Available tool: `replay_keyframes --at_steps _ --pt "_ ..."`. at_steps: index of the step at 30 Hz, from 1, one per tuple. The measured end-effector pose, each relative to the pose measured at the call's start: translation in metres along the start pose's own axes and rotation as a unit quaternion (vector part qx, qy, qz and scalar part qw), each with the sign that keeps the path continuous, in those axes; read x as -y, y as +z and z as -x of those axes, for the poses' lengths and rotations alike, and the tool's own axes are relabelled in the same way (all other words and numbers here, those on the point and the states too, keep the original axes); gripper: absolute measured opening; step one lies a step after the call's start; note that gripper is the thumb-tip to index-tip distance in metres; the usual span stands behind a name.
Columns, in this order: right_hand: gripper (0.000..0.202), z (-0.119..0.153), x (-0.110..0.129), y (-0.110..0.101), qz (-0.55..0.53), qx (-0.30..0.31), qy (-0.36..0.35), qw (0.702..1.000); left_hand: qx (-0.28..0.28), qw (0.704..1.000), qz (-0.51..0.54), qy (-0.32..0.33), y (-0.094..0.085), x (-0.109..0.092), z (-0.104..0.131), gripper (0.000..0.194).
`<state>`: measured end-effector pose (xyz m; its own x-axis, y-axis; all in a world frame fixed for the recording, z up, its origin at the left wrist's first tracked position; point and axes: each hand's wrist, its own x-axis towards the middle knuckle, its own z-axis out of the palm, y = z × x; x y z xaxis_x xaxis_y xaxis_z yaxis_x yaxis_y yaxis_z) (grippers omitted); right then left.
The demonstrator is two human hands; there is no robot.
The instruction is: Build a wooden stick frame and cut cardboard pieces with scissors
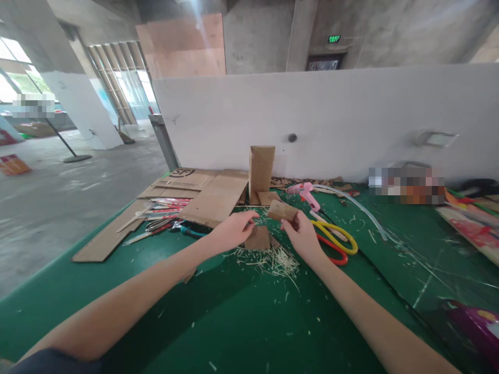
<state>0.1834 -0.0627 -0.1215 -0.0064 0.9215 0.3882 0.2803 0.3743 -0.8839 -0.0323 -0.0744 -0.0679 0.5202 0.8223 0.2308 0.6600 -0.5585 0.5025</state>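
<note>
Cardboard piece [281, 211], one, is pinched in your right hand [302, 236] at your twelve o'clock; your left hand [232, 228] is loosely unclasped; one glue gun [307, 196] lies at your right hand's twelve o'clock.

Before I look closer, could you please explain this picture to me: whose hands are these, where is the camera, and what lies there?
There is no machine: a person works with two bare hands, seen from a camera worn on the head. The right hand holds a small cardboard piece. The left hand, with no object visible in it, is near another cardboard piece by a pile of pale strips. On the green table there are also large cardboard sheets, a pink glue gun and an upright cardboard piece.
</note>
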Motion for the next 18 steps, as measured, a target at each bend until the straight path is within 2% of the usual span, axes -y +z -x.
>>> replay_keyframes --at_steps 6,11,14,18 --pt "0.027 -0.002 -0.006 0.0 0.021 0.019 -0.001 1.0 0.0 0.99 -0.14 0.021 0.003 -0.003 0.003 0.039" --pt "0.028 -0.001 -0.002 0.0 0.018 0.027 -0.004 0.999 0.021 0.958 -0.286 0.031 0.001 -0.008 0.008 0.045" --pt "0.028 0.0 0.0 0.002 0.013 0.034 0.002 0.999 0.049 0.937 -0.343 0.041 0.003 -0.008 0.012 0.036" --pt "0.025 0.0 -0.003 0.003 0.014 0.042 0.003 0.999 0.033 0.931 -0.358 0.057 0.004 -0.01 0.014 0.02"
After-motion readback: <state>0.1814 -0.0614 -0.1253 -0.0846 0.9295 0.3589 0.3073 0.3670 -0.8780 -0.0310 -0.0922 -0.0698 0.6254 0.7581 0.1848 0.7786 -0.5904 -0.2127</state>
